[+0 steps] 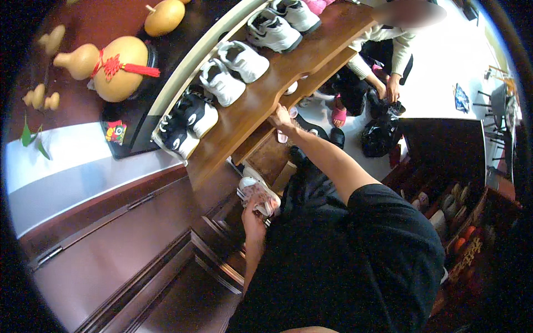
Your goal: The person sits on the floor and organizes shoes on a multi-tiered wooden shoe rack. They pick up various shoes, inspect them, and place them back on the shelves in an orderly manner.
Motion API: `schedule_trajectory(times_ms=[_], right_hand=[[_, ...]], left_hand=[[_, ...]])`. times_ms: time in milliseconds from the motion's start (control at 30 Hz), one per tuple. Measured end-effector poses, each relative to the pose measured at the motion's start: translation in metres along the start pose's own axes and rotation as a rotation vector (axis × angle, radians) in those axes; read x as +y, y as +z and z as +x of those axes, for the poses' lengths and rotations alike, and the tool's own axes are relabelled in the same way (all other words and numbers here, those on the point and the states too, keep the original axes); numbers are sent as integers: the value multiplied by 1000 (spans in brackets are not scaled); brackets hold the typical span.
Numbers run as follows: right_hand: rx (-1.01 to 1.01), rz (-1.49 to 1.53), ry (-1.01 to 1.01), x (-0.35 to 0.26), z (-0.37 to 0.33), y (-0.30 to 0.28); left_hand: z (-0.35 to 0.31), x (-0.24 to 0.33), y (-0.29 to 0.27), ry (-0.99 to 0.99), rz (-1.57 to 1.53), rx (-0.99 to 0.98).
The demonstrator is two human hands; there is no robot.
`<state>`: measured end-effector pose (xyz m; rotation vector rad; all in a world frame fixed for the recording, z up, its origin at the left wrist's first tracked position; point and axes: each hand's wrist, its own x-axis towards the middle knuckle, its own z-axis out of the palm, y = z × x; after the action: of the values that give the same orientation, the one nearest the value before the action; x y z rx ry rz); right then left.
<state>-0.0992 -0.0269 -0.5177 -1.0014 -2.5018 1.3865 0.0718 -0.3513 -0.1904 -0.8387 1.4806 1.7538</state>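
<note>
Low in front of me, my left hand [255,210] is closed around a white sneaker [265,192] with dark stripes; a second shoe may be pressed against it. My right arm reaches forward, and my right hand [281,118] grips the front edge of a brown wooden shelf [251,109], by its curved cutout. Its fingertips are partly hidden by the edge. On the top board stand white sneakers [243,61] in a row and a black-and-white pair [186,123] at the near end. Pale pink shoes [282,136] show just below my right hand.
At the far right, a person in a cream sweater [401,53] handles a black plastic bag [380,130] above the floor. Right of me, an open dark cabinet [444,150] holds several shoes. A large gourd [119,69] with a red tassel lies at the left, above brown door panels [119,250].
</note>
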Motion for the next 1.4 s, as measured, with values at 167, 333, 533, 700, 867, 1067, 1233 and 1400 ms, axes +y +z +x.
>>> schedule_trajectory(times_ms=[167, 333, 533, 700, 867, 1067, 1233, 1400], right_hand=[[-324, 448, 239, -81, -114, -113], [-655, 724, 289, -99, -199, -184], [-691, 904, 33, -101, -234, -190], [-315, 757, 228, -112, -224, -206], [-127, 1093, 393, -64, -210, -219], [-50, 985, 511, -8, -208, -275], [47, 973, 543, 3, -212, -287], [22, 1031, 530, -7, -222, -275]], left_hand=[[1, 13, 28, 18, -70, 67], [49, 23, 43, 80, -2, -11], [86, 28, 76, 95, 161, -84], [73, 37, 135, 74, 228, -43], [79, 44, 142, 181, 224, -176], [134, 89, 116, 70, 167, -40], [160, 123, 100, 86, 296, 62], [166, 128, 93, 122, 458, 69]])
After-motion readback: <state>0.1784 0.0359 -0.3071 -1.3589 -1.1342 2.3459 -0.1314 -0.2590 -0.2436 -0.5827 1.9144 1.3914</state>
